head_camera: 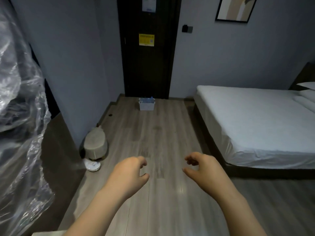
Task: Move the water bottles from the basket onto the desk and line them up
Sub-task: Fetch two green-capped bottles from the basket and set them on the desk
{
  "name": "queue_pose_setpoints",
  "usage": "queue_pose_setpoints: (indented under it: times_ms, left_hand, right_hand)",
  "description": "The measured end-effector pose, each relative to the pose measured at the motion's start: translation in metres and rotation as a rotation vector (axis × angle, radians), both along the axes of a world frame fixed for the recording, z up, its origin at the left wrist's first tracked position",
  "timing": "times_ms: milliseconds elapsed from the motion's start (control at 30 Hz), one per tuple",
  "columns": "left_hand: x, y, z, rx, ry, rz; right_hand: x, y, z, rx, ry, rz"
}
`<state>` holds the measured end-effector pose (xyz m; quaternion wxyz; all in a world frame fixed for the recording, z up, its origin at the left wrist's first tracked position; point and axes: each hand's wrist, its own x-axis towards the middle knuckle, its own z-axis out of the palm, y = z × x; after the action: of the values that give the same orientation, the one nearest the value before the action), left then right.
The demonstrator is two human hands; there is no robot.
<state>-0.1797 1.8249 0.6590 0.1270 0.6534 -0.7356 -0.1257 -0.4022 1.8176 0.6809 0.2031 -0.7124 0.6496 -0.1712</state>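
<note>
Left hand (130,171) and right hand (201,167) reach forward side by side above wood floor (153,133), palms down, fingers loosely curled, holding nothing. White basket (146,105) of water bottles (148,100) sits far ahead on floor, by dark door (146,65). Bed (255,120) at right.

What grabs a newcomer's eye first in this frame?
The empty left hand and right hand hang loosely curled at bottom centre over the grey wood-plank floor. Far ahead, a white plastic basket holding clear water bottles stands before the dark door; a white-sheeted bed fills the right.
</note>
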Motion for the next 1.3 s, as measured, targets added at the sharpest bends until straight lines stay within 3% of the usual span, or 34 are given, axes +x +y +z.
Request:
queue_pose_setpoints:
  times_ms: [333, 833, 1300]
  left_hand:
    - [0.003, -0.145, -0.004, 0.004, 0.012, 0.011]
    - [0.08, -0.411, 0.014, -0.016, 0.013, 0.017]
    - [0.077, -0.647, 0.024, -0.031, 0.002, 0.027]
  right_hand:
    - [0.004, -0.15, -0.003, -0.01, 0.011, 0.058]
    - [0.087, -0.409, 0.009, -0.024, 0.051, 0.065]
    - [0.096, -0.661, 0.012, -0.111, 0.063, 0.145]
